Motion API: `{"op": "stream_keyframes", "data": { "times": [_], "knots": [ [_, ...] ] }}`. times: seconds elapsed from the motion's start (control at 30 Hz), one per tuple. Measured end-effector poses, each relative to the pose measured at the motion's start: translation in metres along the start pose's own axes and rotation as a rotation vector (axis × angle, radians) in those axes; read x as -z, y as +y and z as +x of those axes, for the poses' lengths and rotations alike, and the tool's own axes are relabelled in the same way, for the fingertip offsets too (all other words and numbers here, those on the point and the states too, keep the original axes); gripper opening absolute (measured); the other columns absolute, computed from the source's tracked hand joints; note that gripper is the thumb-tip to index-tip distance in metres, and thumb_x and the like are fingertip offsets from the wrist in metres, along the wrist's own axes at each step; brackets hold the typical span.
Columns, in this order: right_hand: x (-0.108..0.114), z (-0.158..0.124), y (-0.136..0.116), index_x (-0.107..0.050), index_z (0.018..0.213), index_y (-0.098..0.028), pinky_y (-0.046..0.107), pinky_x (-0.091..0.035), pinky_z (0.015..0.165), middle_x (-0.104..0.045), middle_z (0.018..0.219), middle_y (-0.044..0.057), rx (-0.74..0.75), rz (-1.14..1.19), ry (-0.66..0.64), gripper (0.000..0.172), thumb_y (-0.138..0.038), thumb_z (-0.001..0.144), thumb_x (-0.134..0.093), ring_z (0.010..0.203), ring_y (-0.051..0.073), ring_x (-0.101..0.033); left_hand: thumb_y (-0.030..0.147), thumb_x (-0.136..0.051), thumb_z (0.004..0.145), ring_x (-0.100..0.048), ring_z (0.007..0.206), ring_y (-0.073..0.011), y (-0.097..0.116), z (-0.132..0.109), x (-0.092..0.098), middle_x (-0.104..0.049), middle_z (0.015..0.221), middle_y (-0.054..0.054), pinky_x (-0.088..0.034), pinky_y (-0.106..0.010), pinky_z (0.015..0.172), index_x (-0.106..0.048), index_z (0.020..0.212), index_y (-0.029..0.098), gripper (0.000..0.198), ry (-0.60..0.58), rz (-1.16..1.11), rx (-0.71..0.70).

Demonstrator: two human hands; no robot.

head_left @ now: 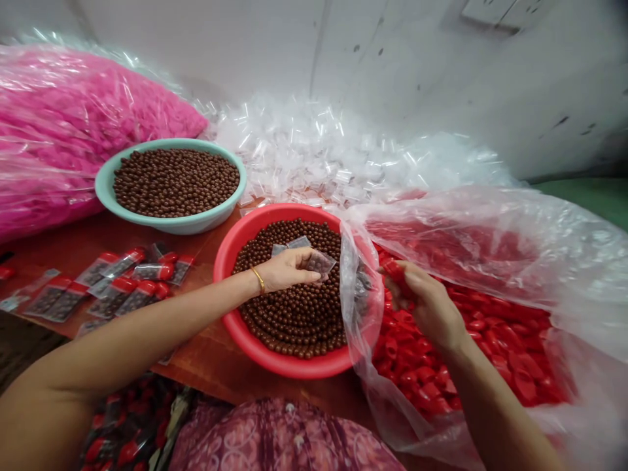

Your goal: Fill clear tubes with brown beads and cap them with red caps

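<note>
Two hands are apart in the head view: the left hand pinches a clear case above brown balls in a red basin, and the right hand grips a red cap over an open plastic bag beside it. A pale bowl (also holding brown balls) stands behind, leftward.

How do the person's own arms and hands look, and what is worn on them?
No sleeve shows on the left arm or right arm. The left hand and right hand wear no gloves. A thin gold-coloured bangle circles only the left wrist.
</note>
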State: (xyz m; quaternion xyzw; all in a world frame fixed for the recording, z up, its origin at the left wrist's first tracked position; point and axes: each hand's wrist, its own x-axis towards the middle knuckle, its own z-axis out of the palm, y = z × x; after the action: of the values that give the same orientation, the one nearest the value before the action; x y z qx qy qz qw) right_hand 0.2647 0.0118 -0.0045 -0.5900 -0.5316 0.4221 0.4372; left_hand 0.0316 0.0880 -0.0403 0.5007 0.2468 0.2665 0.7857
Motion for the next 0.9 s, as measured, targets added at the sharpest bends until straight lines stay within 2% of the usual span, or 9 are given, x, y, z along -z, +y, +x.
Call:
{"op": "stream_keyframes", "data": {
  "times": [0.13,0.23,0.37,0.47,0.6,0.67,0.73,0.8,0.9],
  "knots": [
    [-0.028,0.015,-0.007,-0.060,0.082,-0.017,0.022,-0.031,0.041,-0.041,0.058,-0.004,0.067,-0.088,-0.087,0.033,-0.048,0.084,-0.048,0.046,0.008,-0.036,0.009,-0.067,0.070,-0.060,0.079,-0.0093,0.004,-0.001,-0.001,-0.061,0.085,-0.001,-0.051,-0.028,0.079,-0.058,0.094,0.012,0.026,0.031,0.032,0.066],
    [-0.046,0.023,-0.008,-0.063,0.096,-0.018,0.022,-0.036,0.043,-0.044,0.057,-0.004,0.158,-0.170,-0.129,0.038,-0.050,0.087,-0.045,0.048,0.009,-0.041,0.011,-0.061,0.075,-0.057,0.070,-0.0066,0.005,-0.003,-0.002,-0.059,0.082,0.001,-0.049,-0.021,0.069,-0.054,0.095,0.013,0.021,0.012,0.120,0.063],
    [-0.061,0.028,-0.005,-0.064,0.109,-0.021,0.032,-0.052,0.067,-0.058,0.064,0.001,0.307,-0.283,-0.163,0.038,-0.045,0.089,-0.043,0.073,0.018,-0.061,0.018,-0.052,0.081,-0.053,0.061,-0.0067,0.003,-0.006,-0.004,-0.054,0.078,0.002,-0.043,-0.019,0.056,-0.048,0.097,0.014,0.017,-0.026,0.309,0.022],
    [-0.066,0.027,0.000,-0.063,0.115,-0.021,0.039,-0.052,0.084,-0.067,0.083,0.005,0.363,-0.311,-0.137,0.039,-0.041,0.090,-0.040,0.093,0.022,-0.064,0.023,-0.049,0.083,-0.051,0.066,-0.0096,0.001,-0.007,-0.006,-0.054,0.078,0.001,-0.043,-0.023,0.061,-0.049,0.098,0.014,0.017,0.020,0.537,-0.097],
    [-0.069,0.023,0.006,-0.059,0.121,-0.021,0.040,-0.049,0.092,-0.066,0.107,0.007,0.390,-0.287,-0.103,0.039,-0.039,0.090,-0.041,0.104,0.022,-0.061,0.026,-0.052,0.080,-0.050,0.075,-0.0127,0.001,-0.006,-0.006,-0.054,0.080,0.000,-0.043,-0.027,0.072,-0.053,0.093,0.013,0.018,0.141,0.766,-0.214],
    [-0.068,0.022,0.007,-0.059,0.120,-0.021,0.036,-0.052,0.084,-0.066,0.105,0.007,0.370,-0.260,-0.093,0.039,-0.040,0.089,-0.045,0.095,0.020,-0.063,0.027,-0.056,0.077,-0.050,0.075,-0.0130,0.001,-0.006,-0.005,-0.054,0.079,0.001,-0.043,-0.026,0.071,-0.053,0.093,0.014,0.021,0.159,0.767,-0.211],
    [-0.066,0.022,0.006,-0.059,0.119,-0.021,0.030,-0.053,0.065,-0.066,0.086,0.003,0.305,-0.204,-0.120,0.039,-0.042,0.088,-0.047,0.069,0.015,-0.061,0.026,-0.058,0.075,-0.051,0.076,-0.0131,0.001,-0.005,-0.003,-0.055,0.080,0.001,-0.044,-0.025,0.071,-0.053,0.093,0.014,0.022,0.155,0.723,-0.216],
    [-0.065,0.022,0.004,-0.059,0.117,-0.021,0.025,-0.047,0.049,-0.059,0.067,-0.001,0.230,-0.138,-0.173,0.040,-0.045,0.088,-0.047,0.050,0.010,-0.050,0.026,-0.058,0.075,-0.052,0.077,-0.0131,0.000,-0.004,-0.002,-0.056,0.082,0.001,-0.045,-0.025,0.072,-0.053,0.093,0.014,0.023,0.132,0.679,-0.222],
    [-0.066,0.020,0.002,-0.059,0.115,-0.019,0.023,-0.038,0.042,-0.048,0.055,-0.005,0.203,-0.091,-0.202,0.043,-0.048,0.087,-0.046,0.043,0.008,-0.040,0.027,-0.057,0.075,-0.053,0.078,-0.0134,-0.002,-0.004,-0.002,-0.057,0.083,0.000,-0.045,-0.026,0.074,-0.054,0.095,0.014,0.024,0.111,0.663,-0.228]
  ]
}}
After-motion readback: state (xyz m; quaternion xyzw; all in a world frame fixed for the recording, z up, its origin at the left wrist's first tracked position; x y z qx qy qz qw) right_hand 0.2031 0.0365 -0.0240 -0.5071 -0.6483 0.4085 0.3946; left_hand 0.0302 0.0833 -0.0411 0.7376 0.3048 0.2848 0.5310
